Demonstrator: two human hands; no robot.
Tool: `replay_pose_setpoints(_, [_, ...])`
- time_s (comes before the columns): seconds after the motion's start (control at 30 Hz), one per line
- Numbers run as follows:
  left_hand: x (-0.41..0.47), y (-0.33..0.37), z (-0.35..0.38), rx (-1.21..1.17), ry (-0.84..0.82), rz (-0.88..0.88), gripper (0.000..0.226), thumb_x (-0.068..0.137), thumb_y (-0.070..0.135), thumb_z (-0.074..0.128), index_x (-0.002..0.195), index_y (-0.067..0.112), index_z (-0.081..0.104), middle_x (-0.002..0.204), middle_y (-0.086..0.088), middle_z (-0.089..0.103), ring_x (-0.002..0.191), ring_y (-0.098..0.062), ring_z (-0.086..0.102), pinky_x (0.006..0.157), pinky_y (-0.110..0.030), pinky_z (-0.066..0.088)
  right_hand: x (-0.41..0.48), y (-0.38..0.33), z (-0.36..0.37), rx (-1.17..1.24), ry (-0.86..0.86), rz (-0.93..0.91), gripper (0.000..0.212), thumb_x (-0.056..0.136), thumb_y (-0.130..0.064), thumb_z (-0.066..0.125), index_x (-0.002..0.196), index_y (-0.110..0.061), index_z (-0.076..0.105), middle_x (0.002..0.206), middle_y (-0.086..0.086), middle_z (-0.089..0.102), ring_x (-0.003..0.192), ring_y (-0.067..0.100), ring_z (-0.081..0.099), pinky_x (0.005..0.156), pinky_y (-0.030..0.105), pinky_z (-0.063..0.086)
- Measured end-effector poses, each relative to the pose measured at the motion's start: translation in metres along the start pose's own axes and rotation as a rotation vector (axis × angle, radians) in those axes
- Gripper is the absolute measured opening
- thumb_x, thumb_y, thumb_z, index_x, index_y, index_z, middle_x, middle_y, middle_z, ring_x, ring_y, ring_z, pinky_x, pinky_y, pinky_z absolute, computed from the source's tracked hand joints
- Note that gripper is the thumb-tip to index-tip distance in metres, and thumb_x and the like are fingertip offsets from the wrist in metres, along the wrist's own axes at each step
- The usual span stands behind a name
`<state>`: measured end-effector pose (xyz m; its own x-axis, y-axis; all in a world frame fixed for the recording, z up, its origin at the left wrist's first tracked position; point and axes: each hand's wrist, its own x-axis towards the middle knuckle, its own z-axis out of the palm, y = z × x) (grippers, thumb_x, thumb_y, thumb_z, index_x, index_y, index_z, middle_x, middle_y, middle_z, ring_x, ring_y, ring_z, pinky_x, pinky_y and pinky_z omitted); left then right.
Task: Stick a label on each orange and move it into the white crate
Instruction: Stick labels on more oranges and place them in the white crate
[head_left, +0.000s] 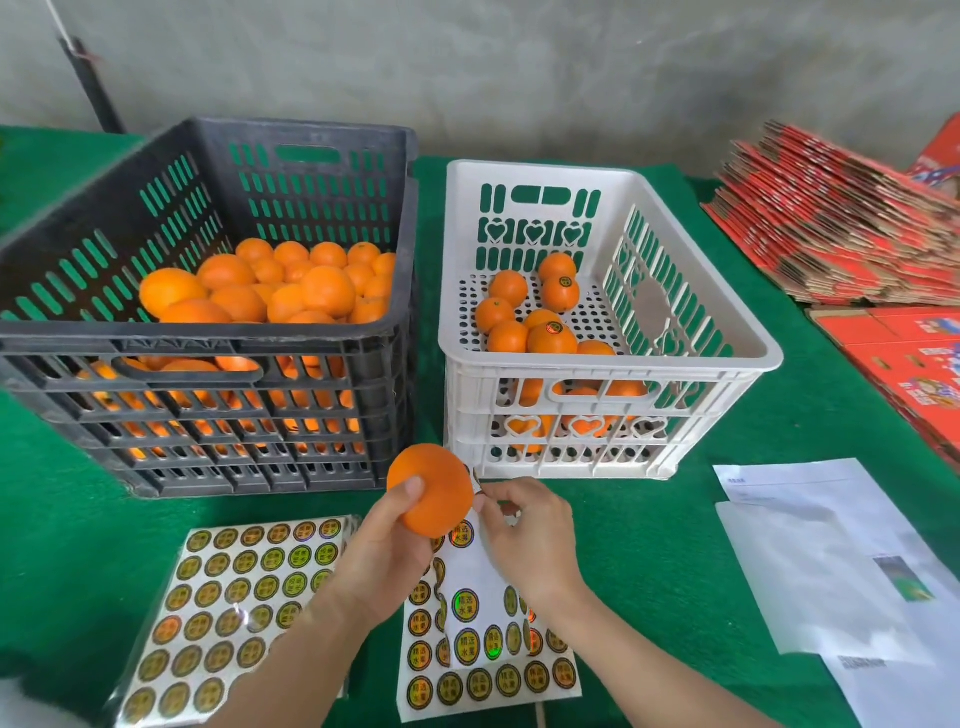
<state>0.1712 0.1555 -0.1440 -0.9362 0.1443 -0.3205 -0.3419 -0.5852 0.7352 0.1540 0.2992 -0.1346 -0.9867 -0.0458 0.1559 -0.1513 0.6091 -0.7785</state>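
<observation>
Holding an orange (434, 486) up above the green table (727, 415), the left hand (387, 540) has its fingers curled round the lower side of the fruit. Its thumb is pressed on the front. The orange is round, bright and smooth, and its skin is plain on the side we can see. It sits just in front of the gap between the two crates.

The right hand (530, 530) is right beside the orange. Its thumb and first finger are pinched tight on a small label (476, 483). The label is at the right edge of the orange, but it is too small to tell if it touches the skin. The other fingers are curled in.

Under both hands lies a sticker sheet (488, 670) with round gold and black stickers and some bare white spots. To the left lies a second sheet (228, 597), full of stickers.

The white crate (597, 366) holds a few labelled oranges (550, 338) with a dark round sticker on top. The black crate (208, 415) on the left is piled with many more oranges (270, 291). White papers (831, 561) lie on the right, and flat red boxes (841, 234) are stacked behind them.
</observation>
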Motion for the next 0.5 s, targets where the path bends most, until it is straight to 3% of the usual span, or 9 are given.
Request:
replay_pose_setpoints(0.13, [0.001,0.000,-0.001,-0.037,0.051,-0.010,0.109,0.022,0.052,0.093,0.118,0.018,0.054,0.098,-0.001,0.074,0.089,-0.016,0.071,0.078,-0.031,0.047,0.000,0.000,-0.002,0.110,-0.021,0.111,0.017,0.085,-0.003,0.061,0.093,-0.010,0.074,0.078,-0.007,0.066,0.069,0.000,0.057,0.068,0.006,0.042])
replay_pose_setpoints(0.3, [0.001,0.002,-0.007,-0.098,0.091,-0.024,0.112,0.017,0.051,0.093,0.117,0.019,0.055,0.100,-0.005,0.073,0.096,-0.024,0.066,0.082,-0.035,0.045,0.004,0.002,-0.008,0.241,-0.122,0.221,0.013,0.086,-0.008,0.065,0.089,-0.016,0.075,0.072,-0.017,0.063,0.065,-0.002,0.054,0.064,0.005,0.041])
replay_pose_setpoints(0.4, [0.001,0.001,-0.009,-0.114,0.109,-0.061,0.118,0.017,0.049,0.093,0.123,0.017,0.053,0.116,-0.013,0.064,0.109,-0.032,0.057,0.091,-0.041,0.044,0.004,0.002,-0.010,0.248,-0.111,0.198,0.019,0.082,-0.007,0.069,0.071,-0.022,0.071,0.064,-0.017,0.062,0.059,-0.005,0.052,0.061,0.007,0.041])
replay_pose_setpoints(0.5, [0.003,0.000,-0.008,-0.099,0.114,-0.074,0.118,0.017,0.049,0.093,0.123,0.018,0.052,0.116,-0.012,0.065,0.109,-0.030,0.058,0.086,-0.039,0.045,0.000,0.005,-0.010,0.213,-0.060,0.107,0.019,0.081,-0.003,0.068,0.070,-0.018,0.070,0.066,-0.016,0.063,0.059,-0.003,0.053,0.059,0.008,0.041])
